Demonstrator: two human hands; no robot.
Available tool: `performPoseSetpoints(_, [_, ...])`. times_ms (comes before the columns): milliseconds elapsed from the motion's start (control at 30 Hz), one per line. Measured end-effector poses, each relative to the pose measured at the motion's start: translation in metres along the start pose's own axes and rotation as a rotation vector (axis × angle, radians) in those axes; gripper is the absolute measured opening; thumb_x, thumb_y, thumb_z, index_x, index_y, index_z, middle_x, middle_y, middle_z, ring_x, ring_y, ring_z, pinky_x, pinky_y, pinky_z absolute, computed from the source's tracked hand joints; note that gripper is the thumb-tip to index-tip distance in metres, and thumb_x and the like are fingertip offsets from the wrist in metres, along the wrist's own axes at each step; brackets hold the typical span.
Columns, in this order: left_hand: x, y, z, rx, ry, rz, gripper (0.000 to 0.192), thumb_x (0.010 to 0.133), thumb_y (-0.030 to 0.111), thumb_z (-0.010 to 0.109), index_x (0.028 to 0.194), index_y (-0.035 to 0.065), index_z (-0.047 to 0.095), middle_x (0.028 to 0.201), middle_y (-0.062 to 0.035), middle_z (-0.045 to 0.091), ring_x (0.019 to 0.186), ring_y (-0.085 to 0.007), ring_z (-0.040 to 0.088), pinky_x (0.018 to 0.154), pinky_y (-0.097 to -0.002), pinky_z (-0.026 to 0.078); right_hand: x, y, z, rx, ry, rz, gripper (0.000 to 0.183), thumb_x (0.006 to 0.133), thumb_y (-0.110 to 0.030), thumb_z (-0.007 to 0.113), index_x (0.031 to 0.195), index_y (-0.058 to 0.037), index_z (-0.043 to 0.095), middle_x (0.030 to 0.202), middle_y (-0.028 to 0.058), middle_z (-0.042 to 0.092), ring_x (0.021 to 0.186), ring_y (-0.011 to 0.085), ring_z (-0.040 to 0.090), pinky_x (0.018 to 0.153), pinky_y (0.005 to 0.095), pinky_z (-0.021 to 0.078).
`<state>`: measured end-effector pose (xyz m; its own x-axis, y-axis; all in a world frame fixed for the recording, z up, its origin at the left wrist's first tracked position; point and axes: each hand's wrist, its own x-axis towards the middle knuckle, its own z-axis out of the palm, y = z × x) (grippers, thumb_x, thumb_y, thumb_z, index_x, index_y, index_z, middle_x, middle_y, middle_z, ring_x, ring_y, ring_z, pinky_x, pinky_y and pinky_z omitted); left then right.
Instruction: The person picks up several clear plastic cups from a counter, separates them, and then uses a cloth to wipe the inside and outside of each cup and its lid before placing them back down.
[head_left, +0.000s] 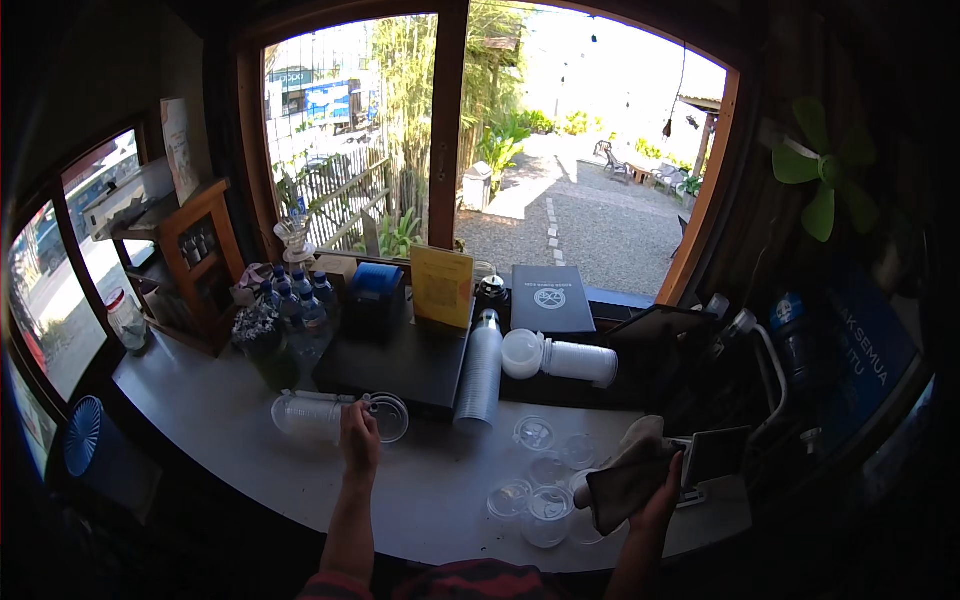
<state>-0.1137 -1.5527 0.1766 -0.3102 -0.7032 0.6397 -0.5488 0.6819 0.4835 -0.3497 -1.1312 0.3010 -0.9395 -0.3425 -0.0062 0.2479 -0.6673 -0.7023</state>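
Note:
My left hand (360, 442) has its fingers closed at the top of a row of clear plastic lids (304, 416) lying on its side. A round lid (393, 417) faces outward at the row's right end. How many lids the fingers grip is hidden. My right hand (661, 495) holds a dark folded cloth (626, 487), with a paler cloth part (643, 433) sticking up behind it. Beside the cloth, several clear round lids or cups (534, 433) are spread over the counter. One clear cup (547, 525) is nearest me, and the cloth partly covers others.
A long stack of plastic cups (480, 375) leans against a black box (390, 367). White tubs (577, 361) lie right of it. Water bottles (311, 307) and a potted plant (270, 345) stand left. A tablet-like device (716, 457) is right on the pale counter (442, 495).

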Motion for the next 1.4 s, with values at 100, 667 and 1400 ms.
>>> performPoseSetpoints(100, [0.005,0.006,-0.002,-0.211,0.109,-0.079,0.015,0.097,0.003,0.052,0.110,-0.0019,0.058,0.105,-0.0182,0.058,0.100,-0.0360,0.060,0.086,-0.0452,0.050,-0.007,-0.002,0.008,0.001,-0.028,-0.042,0.056,0.101,-0.054,0.052,0.136,-0.0108,0.053,0.131,0.0107,0.061,0.116,0.0264,0.063,0.100,0.0429,0.0516])
performPoseSetpoints(667, [0.023,0.008,-0.039,-0.164,0.273,0.021,0.017,0.102,0.011,0.055,0.101,-0.0033,0.064,0.088,-0.0158,0.064,0.081,-0.0335,0.064,0.071,-0.0433,0.051,-0.011,-0.003,0.007,0.077,-0.134,-0.016,0.046,0.104,-0.049,0.048,0.131,-0.0135,0.057,0.129,0.0093,0.063,0.118,0.0270,0.062,0.102,0.0447,0.0506])
performPoseSetpoints(1400, [0.005,0.067,-0.011,-1.824,-0.287,-0.638,0.028,0.102,0.029,0.061,0.114,0.0045,0.061,0.086,-0.0021,0.061,0.074,-0.0102,0.058,0.064,-0.0262,0.049,-0.026,0.004,0.036,0.145,-0.347,-0.088,0.050,0.105,-0.051,0.043,0.139,-0.0140,0.051,0.131,0.0087,0.061,0.120,0.0260,0.061,0.101,0.0478,0.0509])
